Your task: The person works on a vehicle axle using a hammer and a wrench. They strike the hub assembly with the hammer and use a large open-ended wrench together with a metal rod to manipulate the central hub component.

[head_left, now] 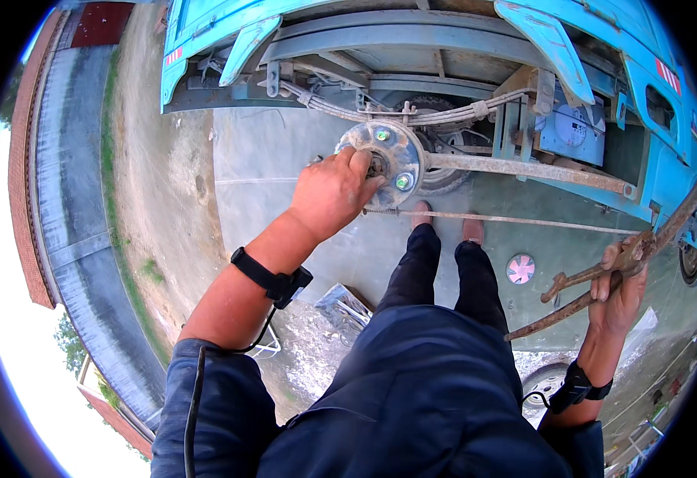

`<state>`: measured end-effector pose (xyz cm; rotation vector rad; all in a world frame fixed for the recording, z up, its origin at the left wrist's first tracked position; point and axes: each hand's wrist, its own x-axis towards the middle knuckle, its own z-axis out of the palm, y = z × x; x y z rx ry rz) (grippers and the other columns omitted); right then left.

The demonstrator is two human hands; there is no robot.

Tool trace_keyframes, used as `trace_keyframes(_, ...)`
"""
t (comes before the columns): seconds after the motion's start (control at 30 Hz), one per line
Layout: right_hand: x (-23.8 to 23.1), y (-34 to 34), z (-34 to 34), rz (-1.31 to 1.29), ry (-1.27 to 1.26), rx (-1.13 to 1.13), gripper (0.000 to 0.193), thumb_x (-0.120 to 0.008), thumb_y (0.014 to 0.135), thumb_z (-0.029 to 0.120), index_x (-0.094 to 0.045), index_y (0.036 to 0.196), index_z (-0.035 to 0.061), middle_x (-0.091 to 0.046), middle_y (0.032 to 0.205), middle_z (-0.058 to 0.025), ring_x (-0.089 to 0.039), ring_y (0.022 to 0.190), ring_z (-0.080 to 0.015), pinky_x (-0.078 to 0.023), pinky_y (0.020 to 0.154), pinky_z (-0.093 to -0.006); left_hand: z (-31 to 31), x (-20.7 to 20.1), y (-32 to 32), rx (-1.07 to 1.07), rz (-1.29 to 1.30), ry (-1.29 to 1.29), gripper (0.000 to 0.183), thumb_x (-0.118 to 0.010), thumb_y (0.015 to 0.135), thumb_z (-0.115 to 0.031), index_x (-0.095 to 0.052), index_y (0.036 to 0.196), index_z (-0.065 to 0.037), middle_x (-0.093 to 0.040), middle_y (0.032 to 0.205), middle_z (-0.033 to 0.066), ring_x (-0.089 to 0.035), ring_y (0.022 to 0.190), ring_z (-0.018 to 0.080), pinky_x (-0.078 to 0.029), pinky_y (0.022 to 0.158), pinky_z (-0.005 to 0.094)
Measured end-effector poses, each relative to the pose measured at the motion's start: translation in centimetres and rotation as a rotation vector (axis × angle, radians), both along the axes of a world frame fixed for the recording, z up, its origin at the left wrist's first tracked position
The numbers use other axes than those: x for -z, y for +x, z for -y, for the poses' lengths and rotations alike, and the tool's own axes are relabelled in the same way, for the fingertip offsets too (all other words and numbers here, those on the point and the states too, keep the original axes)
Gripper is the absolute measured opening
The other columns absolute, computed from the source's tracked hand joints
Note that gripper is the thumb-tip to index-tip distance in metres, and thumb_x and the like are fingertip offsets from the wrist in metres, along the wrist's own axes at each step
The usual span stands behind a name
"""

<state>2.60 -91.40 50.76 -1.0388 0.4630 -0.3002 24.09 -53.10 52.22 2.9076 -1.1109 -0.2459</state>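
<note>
My left hand [334,190] is closed over the middle of a round, dirty wheel hub [406,155] on a blue truck. Its fingers curl round the hub's centre and hide part of it. Green-tinged studs stick out of the hub's face. Off to the right, my right hand [618,291] is wrapped round a rusty iron tool [679,213]. One thick shaft of it rises to the upper right, and two thinner arms point down to the left; whether these are one piece I cannot tell. A long thin rusty rod [508,217] runs between the hub and this tool.
The blue truck body [412,9] spans the top, with a leaf spring [460,114] and a rusty beam [532,169] behind the hub. A pink-and-white disc [520,268] lies on the floor near my feet. A wheel [546,381] lies at lower right, and a box [344,309] at left.
</note>
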Motion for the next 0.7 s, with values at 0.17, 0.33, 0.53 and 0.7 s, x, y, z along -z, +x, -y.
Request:
trace_keyframes(0.17,1.1,-1.6,0.4,-0.034,0.043,0.077,0.031,-0.046,0.104,0.027,-0.047,0.126,0.0050,-0.058,0.091,-0.0120,-0.043,0.047,-0.0048,-0.036,0.042,-0.0185,-0.2,0.7,0.2,-0.010,0.000,0.021,0.033,-0.069,0.087,-0.032,-0.056,0.098,-0.004,-0.063,0.086,0.0153,-0.065,0.068,0.0343,-0.053,0.057,0.0422)
trace_keyframes(0.33,1.2,-1.8,0.6,-0.033,0.056,0.102,0.031,-0.047,0.104,0.026,-0.047,0.126,0.0041,-0.058,0.091,-0.0119,-0.042,0.046,-0.0047,-0.035,0.042,-0.0190,0.3,1.6,-0.5,-0.121,0.049,-0.038,0.035,-0.068,0.088,-0.034,-0.051,0.090,-0.004,-0.062,0.080,0.0164,-0.064,0.065,0.0361,-0.052,0.055,0.0446)
trace_keyframes(0.53,1.2,-1.6,0.5,-0.031,0.051,0.066,0.030,-0.048,0.104,0.026,-0.047,0.125,0.0048,-0.058,0.087,-0.0116,-0.042,0.045,-0.0048,-0.034,0.041,-0.0185,1.4,-1.3,0.9,-0.034,0.036,0.197,0.040,-0.063,0.089,-0.043,-0.057,0.089,-0.003,-0.064,0.081,0.0147,-0.066,0.068,0.0339,-0.053,0.059,0.0434)
trace_keyframes(0.7,1.4,-1.5,0.0,-0.084,0.055,0.046,0.030,-0.048,0.104,0.027,-0.048,0.124,0.0057,-0.058,0.084,-0.0112,-0.042,0.044,-0.0052,-0.032,0.041,-0.0182,1.8,-1.4,2.2,0.097,-0.016,0.318,0.041,-0.058,0.091,-0.045,-0.062,0.088,-0.004,-0.066,0.082,0.0146,-0.068,0.070,0.0323,-0.055,0.061,0.0416)
